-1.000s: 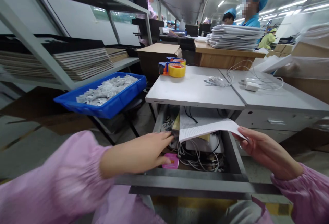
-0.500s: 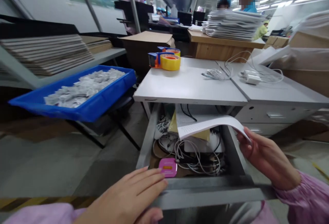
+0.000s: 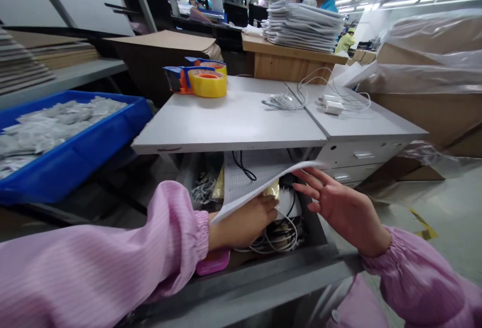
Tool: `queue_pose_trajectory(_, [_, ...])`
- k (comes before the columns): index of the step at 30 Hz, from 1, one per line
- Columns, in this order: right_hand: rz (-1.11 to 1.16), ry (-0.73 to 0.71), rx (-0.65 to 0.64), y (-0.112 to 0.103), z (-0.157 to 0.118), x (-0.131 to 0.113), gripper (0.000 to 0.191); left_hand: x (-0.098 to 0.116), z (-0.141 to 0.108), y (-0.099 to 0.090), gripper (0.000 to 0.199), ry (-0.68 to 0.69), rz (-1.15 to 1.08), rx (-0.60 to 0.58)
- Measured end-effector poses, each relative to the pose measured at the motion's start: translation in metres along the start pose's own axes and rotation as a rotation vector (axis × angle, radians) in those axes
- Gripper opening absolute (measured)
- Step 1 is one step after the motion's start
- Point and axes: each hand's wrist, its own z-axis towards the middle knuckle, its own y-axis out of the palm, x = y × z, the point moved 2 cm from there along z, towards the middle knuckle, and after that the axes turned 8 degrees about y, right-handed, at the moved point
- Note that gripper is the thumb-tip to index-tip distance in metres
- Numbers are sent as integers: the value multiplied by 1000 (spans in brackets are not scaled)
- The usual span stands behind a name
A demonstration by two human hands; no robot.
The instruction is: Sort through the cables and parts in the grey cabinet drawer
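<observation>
Beneath the white tabletop (image 3: 241,122), left hand (image 3: 244,222) reaching into the drawer (image 3: 233,288), fingers curled; right hand (image 3: 339,207) open against paper (image 3: 256,182).

Counted items: two yellow tape rolls (image 3: 209,84) in blue-and-orange dispensers; two flat white tabletops (image 3: 226,123); two silver drawer handles (image 3: 364,155); one open grey drawer (image 3: 263,288); one white printed paper document (image 3: 244,180); one pink flat case (image 3: 213,263); one blue rectangular tray (image 3: 109,139).
</observation>
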Motion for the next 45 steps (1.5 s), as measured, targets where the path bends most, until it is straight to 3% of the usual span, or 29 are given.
queue_pose_trajectory(3, [-319,-142,-155,-4,4,-9,68,5,0,-12,10,78,24,-112])
queue_pose_trajectory(6, [-713,-226,-218,-10,11,-14,67,7,-1,-15,15,37,-22,-104])
queue_pose_trajectory(11, [-1426,-448,-228,-9,26,1,70,11,1,-4,37,-250,-38,-143])
queue_pose_trajectory(15, [-1734,-533,-247,-7,40,23,81,13,4,-1,37,-355,113,-113])
queue_pose_trajectory(19, [-1774,-520,-256,-10,50,32,88,13,7,-5,38,-314,144,-201])
queue_pose_trajectory(23, [-1755,-559,-286,-9,50,34,81,12,3,-13,59,-474,-11,-274])
queue_pose_trajectory(26, [-1763,-576,-268,-6,48,37,80,13,-2,-17,65,-494,-128,-310])
queue_pose_trajectory(28, [-1768,-590,-231,-5,47,39,81,14,-5,-18,58,-421,-97,-278])
queue_pose_trajectory(32, [-1779,-639,-166,-3,47,43,87,12,-5,-15,64,-237,6,-78])
queue_pose_trajectory(36, [-1807,-668,-98,-3,45,46,90,8,-5,-6,46,-42,35,-67])
queue_pose_trajectory(40, [-1851,-675,-19,-2,44,43,93,14,-14,-11,17,107,153,-41])
queue_pose_trajectory(42, [-1880,-634,-39,2,44,42,89,21,-23,-15,6,71,158,-116])
queue_pose_trajectory(45, [-1875,-568,-131,11,46,49,71,32,-38,-21,9,-63,118,-196])
